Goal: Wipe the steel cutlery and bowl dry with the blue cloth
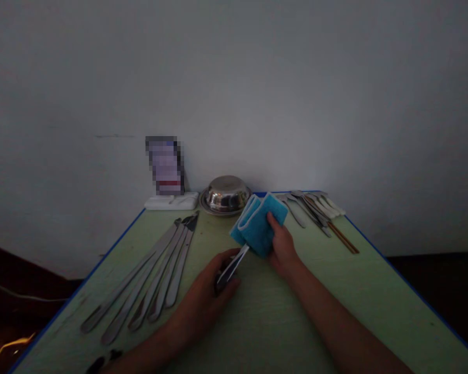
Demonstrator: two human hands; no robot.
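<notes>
My left hand [208,291] is closed round the handle of a metal utensil [233,264], shiny along its edges and dark in the middle. The utensil slants up to the right, and its far end is hidden by a folded blue cloth [262,223] with pale edging. My right hand [283,244] grips that cloth, thumb on top, and the fingers behind it are hidden. Both hands are above the middle of the green table [257,332]. To the left lie several long-handled metal utensils [156,275], their handles toward me.
An upturned metal bowl [228,193] sits at the back by the wall. Left of it, a blurred-out phone-like screen [166,166] stands behind a white block [171,201]. At back right lie several pieces of cutlery [308,213] and wooden chopsticks [343,238]. Blue edging [398,275] borders the table.
</notes>
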